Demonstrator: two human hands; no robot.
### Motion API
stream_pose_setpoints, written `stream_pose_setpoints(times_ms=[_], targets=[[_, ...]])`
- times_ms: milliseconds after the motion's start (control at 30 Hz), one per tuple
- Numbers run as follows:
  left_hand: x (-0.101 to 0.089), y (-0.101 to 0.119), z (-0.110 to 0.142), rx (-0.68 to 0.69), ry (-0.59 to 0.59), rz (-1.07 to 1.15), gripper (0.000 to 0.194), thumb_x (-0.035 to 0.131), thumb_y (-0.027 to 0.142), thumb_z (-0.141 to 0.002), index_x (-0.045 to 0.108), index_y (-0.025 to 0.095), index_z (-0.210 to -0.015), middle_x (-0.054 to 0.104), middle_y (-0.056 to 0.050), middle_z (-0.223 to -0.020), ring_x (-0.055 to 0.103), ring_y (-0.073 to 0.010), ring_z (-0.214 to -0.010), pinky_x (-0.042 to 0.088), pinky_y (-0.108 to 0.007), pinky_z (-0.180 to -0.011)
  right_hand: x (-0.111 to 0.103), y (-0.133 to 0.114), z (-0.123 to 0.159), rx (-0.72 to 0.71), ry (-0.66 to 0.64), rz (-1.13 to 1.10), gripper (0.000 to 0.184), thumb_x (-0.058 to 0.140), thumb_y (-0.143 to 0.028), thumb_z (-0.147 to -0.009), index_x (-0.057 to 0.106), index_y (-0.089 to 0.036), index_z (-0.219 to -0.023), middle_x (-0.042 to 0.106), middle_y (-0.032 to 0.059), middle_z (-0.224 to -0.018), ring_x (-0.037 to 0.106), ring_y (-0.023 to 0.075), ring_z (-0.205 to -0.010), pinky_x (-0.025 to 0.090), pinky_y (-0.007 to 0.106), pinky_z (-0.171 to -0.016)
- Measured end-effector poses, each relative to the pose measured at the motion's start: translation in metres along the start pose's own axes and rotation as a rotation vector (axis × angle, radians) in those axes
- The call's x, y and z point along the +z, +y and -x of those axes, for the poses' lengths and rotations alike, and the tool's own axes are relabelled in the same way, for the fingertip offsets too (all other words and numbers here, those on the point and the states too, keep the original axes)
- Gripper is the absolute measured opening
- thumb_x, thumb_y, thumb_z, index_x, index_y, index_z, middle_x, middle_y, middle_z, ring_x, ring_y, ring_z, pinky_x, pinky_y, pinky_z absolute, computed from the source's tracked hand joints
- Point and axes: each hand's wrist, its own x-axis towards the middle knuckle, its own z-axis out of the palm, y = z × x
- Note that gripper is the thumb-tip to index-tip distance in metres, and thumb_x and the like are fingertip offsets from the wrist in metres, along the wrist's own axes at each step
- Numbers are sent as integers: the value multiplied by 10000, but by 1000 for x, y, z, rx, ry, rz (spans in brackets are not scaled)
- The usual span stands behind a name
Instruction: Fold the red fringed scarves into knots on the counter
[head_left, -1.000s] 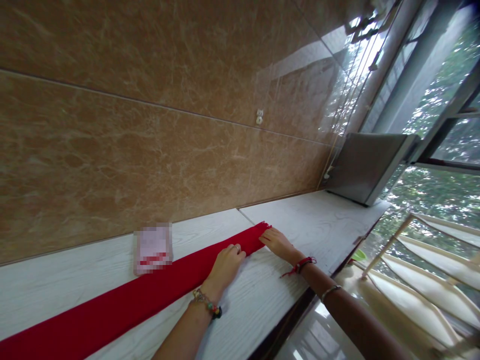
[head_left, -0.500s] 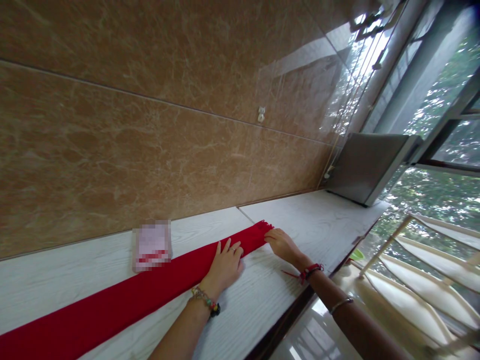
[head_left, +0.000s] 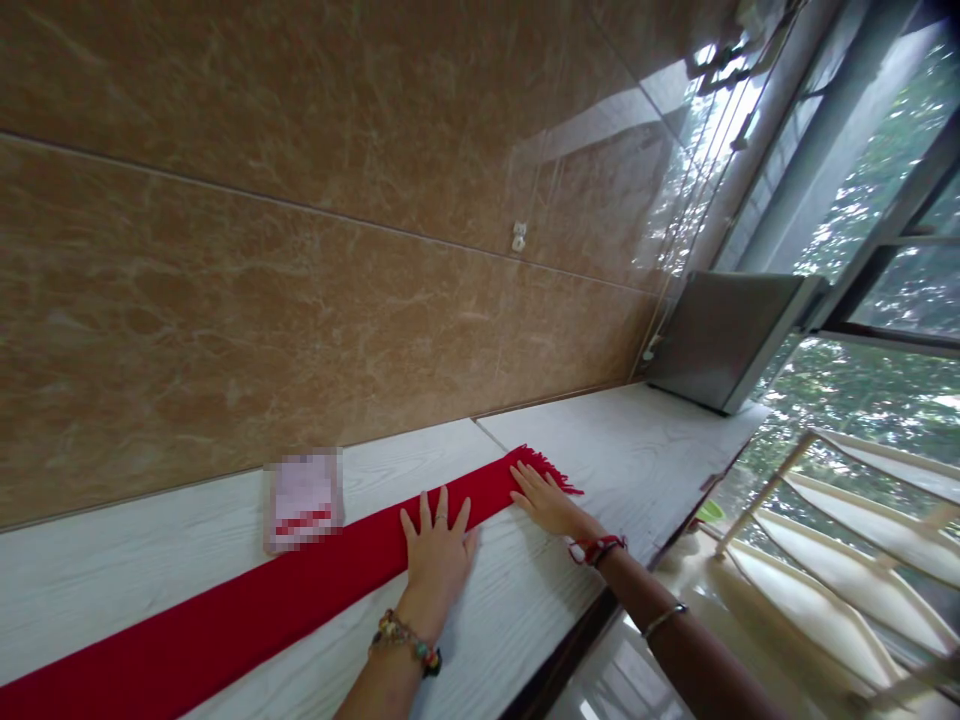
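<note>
The scarf (head_left: 225, 620) lies lengthwise on the counter (head_left: 637, 430), running from the left side of the view toward the right end, its fringe nearest that end. The left hand (head_left: 436, 555) rests on the scarf, its grip open and fingers spread. The right hand (head_left: 546, 500) lies on the scarf just beside the fringe, its grip open too, fingers extended. A blurred packet (head_left: 304, 495) sits between the scarf and the counter's wall edge; whether it touches the scarf, I cannot tell. A grey box (head_left: 724, 335) stands at the counter's far right corner, by the window.
</note>
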Motion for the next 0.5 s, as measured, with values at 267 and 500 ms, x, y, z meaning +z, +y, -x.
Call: stream_pose_setpoints(times_ms=[267, 500], targets=[[-5, 1, 4, -171, 5, -37, 511, 308, 401, -850, 417, 128, -1268, 343, -179, -1350, 286, -349, -1240, 202, -593, -960, -29, -43, -28, -134, 59, -11, 460, 299, -290, -891, 329, -126, -1319, 287, 139, -1384, 190, 270, -1284, 223, 500, -997], [-9, -1, 6, -225, -31, -39, 573, 329, 408, -841, 374, 44, -1280, 299, -210, -1361, 249, -369, -1251, 206, -606, -957, -14, -40, -39, -243, -46, -127, 429, 275, -309, -911, 296, -257, -1336, 331, 55, -1373, 270, 217, -1259, 255, 450, -1000]])
